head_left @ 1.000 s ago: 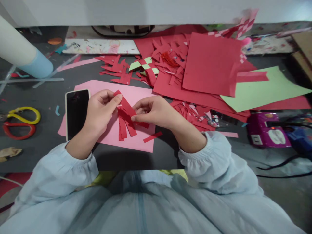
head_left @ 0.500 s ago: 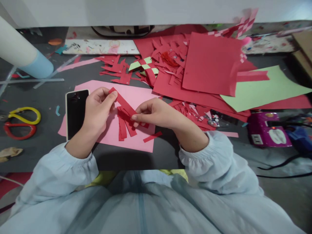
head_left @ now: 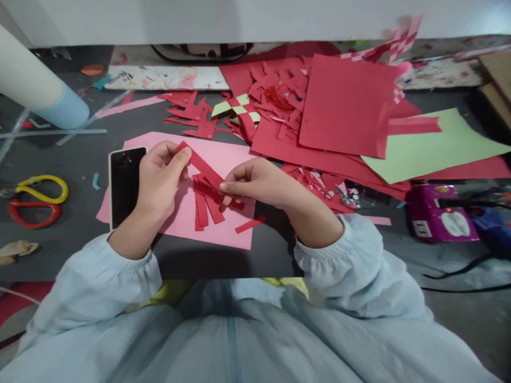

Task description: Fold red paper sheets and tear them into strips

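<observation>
A red paper strip (head_left: 205, 167) slants between my two hands, over a pink sheet of paper (head_left: 223, 236). My left hand (head_left: 162, 175) pinches its upper left end between thumb and fingers. At the lower right end, the thumb and fingers of my right hand (head_left: 253, 181) close on the same strip. Beneath it several loose red strips (head_left: 200, 213) lie overlapped on the pink sheet, partly hidden by the strip and my right fingers. A short red strip (head_left: 250, 224) lies across the sheet's right edge. Beside my left wrist is a black-screened phone (head_left: 124, 183).
Scissors (head_left: 40, 199) with yellow and red handles lie at the left, below a white and blue cylinder (head_left: 59, 101). Red sheets (head_left: 347, 106), paper scraps (head_left: 195, 117) and a green sheet (head_left: 431, 149) cover the back right. A purple device (head_left: 441, 213) with a cable sits at right.
My right fingers have shifted slightly right and up along the strip. My left hand keeps its pinch, almost still. The whole view has moved very slightly.
</observation>
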Available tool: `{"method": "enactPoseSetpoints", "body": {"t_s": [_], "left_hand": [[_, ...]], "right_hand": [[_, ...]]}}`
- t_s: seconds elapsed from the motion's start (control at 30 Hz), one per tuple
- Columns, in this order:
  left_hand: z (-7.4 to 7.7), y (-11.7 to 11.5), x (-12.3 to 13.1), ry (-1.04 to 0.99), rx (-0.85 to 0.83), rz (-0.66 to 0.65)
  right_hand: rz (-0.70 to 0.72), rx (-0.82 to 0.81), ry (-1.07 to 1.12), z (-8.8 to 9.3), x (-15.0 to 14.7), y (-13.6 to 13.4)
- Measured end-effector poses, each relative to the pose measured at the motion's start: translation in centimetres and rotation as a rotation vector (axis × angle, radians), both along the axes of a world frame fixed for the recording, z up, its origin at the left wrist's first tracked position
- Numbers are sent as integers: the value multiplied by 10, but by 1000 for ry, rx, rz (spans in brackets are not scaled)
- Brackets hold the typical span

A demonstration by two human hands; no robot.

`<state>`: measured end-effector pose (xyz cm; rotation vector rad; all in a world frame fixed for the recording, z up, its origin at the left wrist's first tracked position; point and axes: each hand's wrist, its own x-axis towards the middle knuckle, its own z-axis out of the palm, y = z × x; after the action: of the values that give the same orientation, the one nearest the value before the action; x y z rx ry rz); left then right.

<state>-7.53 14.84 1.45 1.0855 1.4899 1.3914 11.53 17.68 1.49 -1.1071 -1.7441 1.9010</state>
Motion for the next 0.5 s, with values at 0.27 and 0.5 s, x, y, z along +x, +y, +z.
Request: {"method": "enactPoseSetpoints", "body": {"t_s": [0.27,0.5], "left_hand": [[-1,0,0,21,-3,13],[1,0,3,-39,-23,38]], "right_hand": [[7,25,-23,0,1,2],[41,65,-107,-1,-1,2]]}}
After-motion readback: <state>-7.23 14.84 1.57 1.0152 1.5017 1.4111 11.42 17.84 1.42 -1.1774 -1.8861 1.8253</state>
